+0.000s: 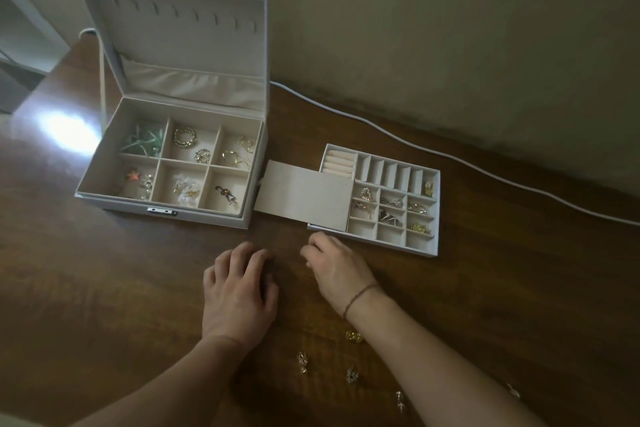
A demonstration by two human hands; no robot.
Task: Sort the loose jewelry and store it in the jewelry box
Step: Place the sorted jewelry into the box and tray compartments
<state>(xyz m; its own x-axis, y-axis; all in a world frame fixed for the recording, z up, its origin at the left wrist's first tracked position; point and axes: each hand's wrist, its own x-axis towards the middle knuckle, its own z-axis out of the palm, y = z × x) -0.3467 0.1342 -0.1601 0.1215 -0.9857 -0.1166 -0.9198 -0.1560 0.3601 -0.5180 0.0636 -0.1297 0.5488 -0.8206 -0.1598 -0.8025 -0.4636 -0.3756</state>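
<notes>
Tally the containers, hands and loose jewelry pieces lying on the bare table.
Jewelry box: 1
Divided tray: 1
Hands: 2, left hand, right hand
Loose pieces: 5
Total: 9

A home room, likely a bedroom, dark wooden table point(104, 288) pushed against a plain beige wall point(450, 28), open grey jewelry box point(173, 156) on it, white cable point(450, 156) trailing along the wall's foot

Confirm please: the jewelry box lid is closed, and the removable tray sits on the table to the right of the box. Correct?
Not quite. The head view shows the jewelry box with its lid open and upright. The tray does sit on the table to its right.
</notes>
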